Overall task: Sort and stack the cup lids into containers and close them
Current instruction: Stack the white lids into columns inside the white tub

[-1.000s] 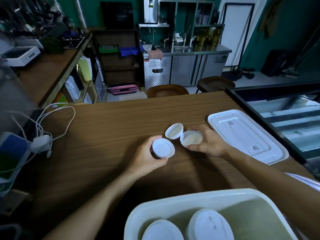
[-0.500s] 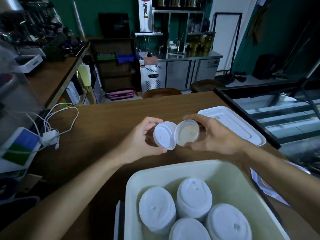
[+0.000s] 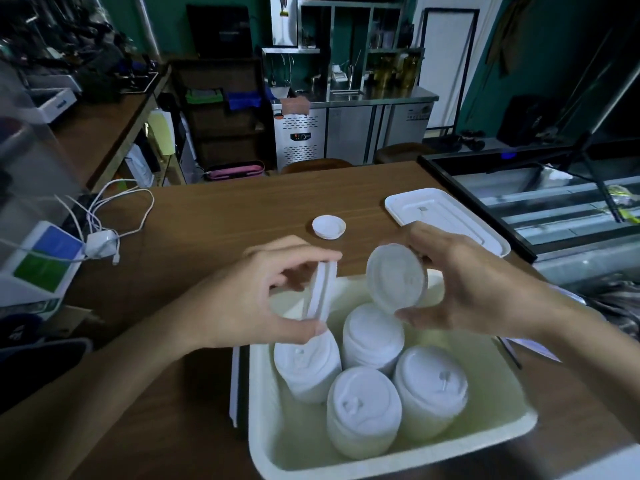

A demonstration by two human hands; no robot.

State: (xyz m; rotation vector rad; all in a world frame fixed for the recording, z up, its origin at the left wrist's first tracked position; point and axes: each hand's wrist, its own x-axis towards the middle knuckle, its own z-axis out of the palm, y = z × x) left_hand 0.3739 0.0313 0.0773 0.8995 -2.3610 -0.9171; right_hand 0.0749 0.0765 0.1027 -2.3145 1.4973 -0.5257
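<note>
Lifting off tabletop [image 3: 225,216], now hovering over container [image 3: 257,410]: L hand [image 3: 263,296] pinching edge-on lid [image 3: 320,289], R hand [image 3: 474,289] gripping tilted lid [image 3: 396,277] by rim; stacking next, prob.

My left grip [image 3: 256,292] and right grip [image 3: 474,289]: bare hands on bare forearms [image 3: 121,386], uncovered to frame edge.
</note>
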